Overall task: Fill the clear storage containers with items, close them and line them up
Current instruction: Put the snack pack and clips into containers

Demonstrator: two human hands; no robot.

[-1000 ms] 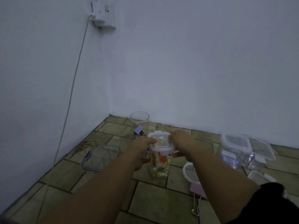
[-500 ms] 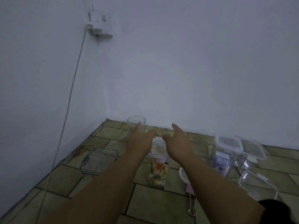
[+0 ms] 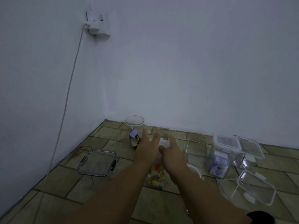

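A tall clear container (image 3: 156, 176) filled with colourful items stands on the tiled floor in front of me. Its white lid (image 3: 165, 142) shows between my hands. My left hand (image 3: 148, 147) lies flat over the lid's left side with fingers stretched forward. My right hand (image 3: 172, 150) lies flat over the right side, fingers extended too. Both palms rest on top; most of the lid is hidden under them. To the right stands a closed square container (image 3: 220, 160) with blue-labelled items.
An open round jar (image 3: 134, 126) with clips stands near the wall corner. A flat rectangular lid (image 3: 97, 163) lies left. More clear containers (image 3: 249, 151), an empty tub (image 3: 256, 186) and a round white lid (image 3: 195, 171) sit right. A cable (image 3: 64, 102) hangs down the left wall.
My hands went from gripping the lid's sides with curled fingers to lying flat on top with fingers stretched out. The view tilted up slightly.
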